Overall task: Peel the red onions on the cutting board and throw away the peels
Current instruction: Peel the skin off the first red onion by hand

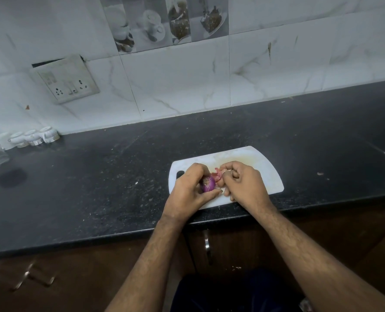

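Cupped in the left hand (188, 191), a small red onion (208, 183) sits with its glossy purple skin and pale root tuft turned up toward the camera; the fingers curl over its far side and the thumb lies along its near side. Both forearms reach in from the near edge of the frame, wrists angled inward so the hands meet over the left half of the cutting board (263, 167). Just right of the onion, the right hand (243, 182) has its fingers curled tight and pinches a thin, papery pink peel (216, 176) (crumpled, and partly hidden behind the knuckles).

That board is white plastic with rounded corners and a slot handle at its left end, faintly stained yellow in the middle. It lies near the front edge of a speckled black stone countertop (96, 176). Behind rises a wall of white marbled tiles (175, 86) with a switch-and-socket plate (66, 81) at the left. A few small white cups (34, 136) stand at the far left of the counter, against the wall.
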A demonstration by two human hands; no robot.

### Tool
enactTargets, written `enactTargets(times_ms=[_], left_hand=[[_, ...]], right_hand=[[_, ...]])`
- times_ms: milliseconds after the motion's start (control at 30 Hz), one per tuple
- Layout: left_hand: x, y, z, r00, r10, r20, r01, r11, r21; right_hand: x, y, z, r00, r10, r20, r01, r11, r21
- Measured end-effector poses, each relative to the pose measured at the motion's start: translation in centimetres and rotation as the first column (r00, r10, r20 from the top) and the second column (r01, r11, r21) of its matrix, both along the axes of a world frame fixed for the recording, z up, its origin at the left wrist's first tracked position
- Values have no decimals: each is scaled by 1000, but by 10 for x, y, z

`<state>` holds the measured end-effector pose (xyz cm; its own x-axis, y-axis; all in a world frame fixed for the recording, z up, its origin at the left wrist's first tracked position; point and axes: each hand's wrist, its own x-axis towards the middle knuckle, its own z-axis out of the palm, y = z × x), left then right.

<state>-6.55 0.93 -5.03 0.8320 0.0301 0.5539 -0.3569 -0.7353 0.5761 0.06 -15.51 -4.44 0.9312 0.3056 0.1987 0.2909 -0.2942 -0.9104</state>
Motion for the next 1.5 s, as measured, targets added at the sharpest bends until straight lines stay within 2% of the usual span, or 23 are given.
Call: enactTargets(times_ms=[167,433,533,767,967,1367,1500], left_hand=[[2,0,0,1000,1,-31,0,1000,10],[4,1,-1,996,19,-91,-20,1000,-8],[4,3,-3,994,41,-106,-37,999,39],[4,1,-2,995,43,-95,-38,998,47],[4,2,-2,989,17,-147,-7,997,70],[0,-4,1,989,-55,-134,68,992,102],[1,-3,1,990,-55,-133,68,993,94]], right_hand=[[0,-1,-1,1000,21,4,-21,1000,9],[-1,0,0,984,177,18,-177,984,-29],[-1,0,0,986,168,16,-167,985,-33],[0,-2,-2,989,148,12,-148,989,-12],[-2,-2,-1,996,79,43,-80,997,20],[-11,0,-5,979,13,202,25,983,-182],[-12,3,-8,935,67,347,57,940,-335]])
